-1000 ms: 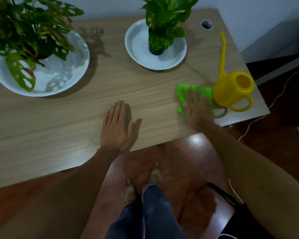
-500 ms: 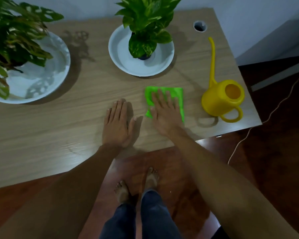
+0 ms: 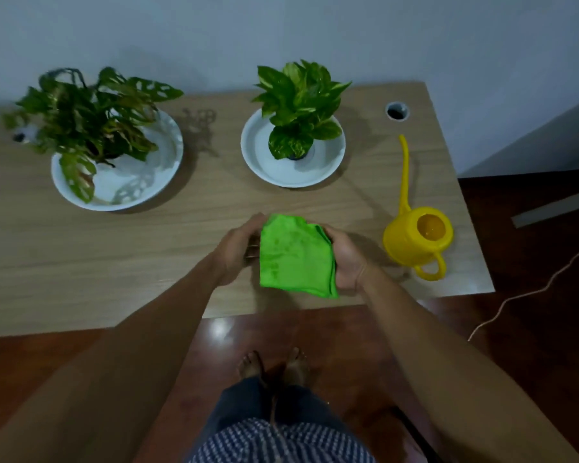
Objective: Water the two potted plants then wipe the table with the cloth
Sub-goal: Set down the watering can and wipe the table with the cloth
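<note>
cloth (image 3: pixel 295 259): green, folded in layers, held up between both hands just above the near part of the table (image 3: pixel 114 262), in front of the small plant.
left hand (image 3: pixel 238 250): on the left edge of the cloth, fingers curled and closed on it.
right hand (image 3: pixel 346 259): on the right edge of the cloth, fingers wrapped under the folded layers; the thumb side is seen, the fingertips are hidden.
risk, cloth: the lower corner hangs free, so i judge that a loose grip could let the layers open or fall toward the floor.
watering can (image 3: pixel 418 238): yellow, standing to the right of the cloth, near the table edge; a wide wipe to the right could push it off.
small plant (image 3: pixel 298 108): in a white dish (image 3: pixel 274 168) behind the cloth; a long stroke could hit the dish.
large plant (image 3: pixel 87 118): in a white bowl (image 3: pixel 141 192), far to the left behind the cloth; leaves hang over the rim and could catch.
</note>
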Demonstrator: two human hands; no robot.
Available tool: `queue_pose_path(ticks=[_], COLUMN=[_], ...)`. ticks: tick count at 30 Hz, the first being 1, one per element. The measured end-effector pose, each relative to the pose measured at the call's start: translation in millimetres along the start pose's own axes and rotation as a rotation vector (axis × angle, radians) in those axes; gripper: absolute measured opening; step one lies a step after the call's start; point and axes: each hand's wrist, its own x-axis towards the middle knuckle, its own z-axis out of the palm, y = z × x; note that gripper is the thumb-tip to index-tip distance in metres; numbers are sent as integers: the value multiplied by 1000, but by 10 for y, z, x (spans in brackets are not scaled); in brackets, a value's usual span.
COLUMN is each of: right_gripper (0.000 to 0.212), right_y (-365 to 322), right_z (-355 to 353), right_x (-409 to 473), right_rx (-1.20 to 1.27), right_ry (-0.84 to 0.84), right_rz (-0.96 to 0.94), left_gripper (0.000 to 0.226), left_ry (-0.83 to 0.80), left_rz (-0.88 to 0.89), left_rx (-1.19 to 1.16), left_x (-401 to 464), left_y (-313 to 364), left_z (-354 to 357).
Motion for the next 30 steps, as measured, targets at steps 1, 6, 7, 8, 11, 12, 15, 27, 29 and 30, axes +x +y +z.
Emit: queue_pose_path(ticks=[1, 6, 7, 8, 11, 12, 15, 27, 29, 30], right_gripper=[50, 73, 60, 44, 28, 24, 12, 29, 41, 48], right_y=[-69, -188, -175, -160, -122, -114, -105, -22, 68, 115], right_z=[10, -93, -113, -137, -242, -283, -429, -559, -529, -512], right_x=[-36, -92, -83, -57, 111, 167, 323, 373, 355, 360], right_rx=[-5, 26, -14, -62, -143, -145, -283, -1188, -1368, -1463], right_ry=[13, 52, 62, 95, 344, 420, 592, 1033, 1074, 1114], right_rz=[-15, -51, -58, -81, -228, -262, -319, -458, -512, -531], left_gripper=[50, 20, 21, 20, 17, 17, 15, 17, 30, 35], left_ry=[-48, -24, -13, -2, 55, 64, 50, 48, 33, 36], left_rz=[-3, 148, 167, 186, 255, 265, 218, 39, 82, 95], left_rx=[-6, 20, 59, 94, 186, 220, 326, 448, 563, 624], left_x=[-46, -41, -17, -9, 31, 58, 169, 361, 569, 584], left_y=[7, 12, 8, 7, -18, -43, -138, -335, -468, -477], left_z=[82, 321, 343, 362, 380, 371, 377, 578, 470, 424])
